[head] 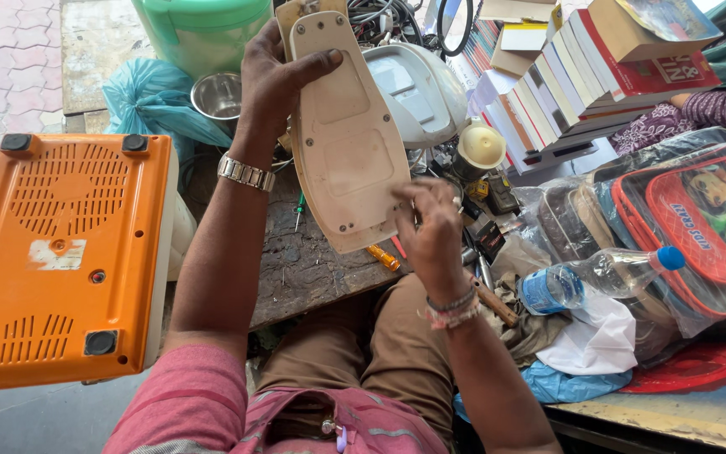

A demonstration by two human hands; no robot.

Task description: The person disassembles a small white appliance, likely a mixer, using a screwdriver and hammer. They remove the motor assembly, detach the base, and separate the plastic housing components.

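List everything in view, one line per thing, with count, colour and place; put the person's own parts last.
Plastic base plate: one, cream, held upright at centre.
Appliance casing: one, orange, underside up, at left.
White housing: one, behind the plate.
Steel bowl: one, silver, top left, beside a blue bag.
Green container: one, top edge.
Books: a stack, mixed colours, top right.
Water bottle: one, clear with blue cap, lying at right.
School bag: one, red, in clear wrap, far right.
Screwdriver: one, orange handle, on the bench under the plate.
Left hand: grips the plate's top.
Right hand: fingertips at the plate's lower edge.
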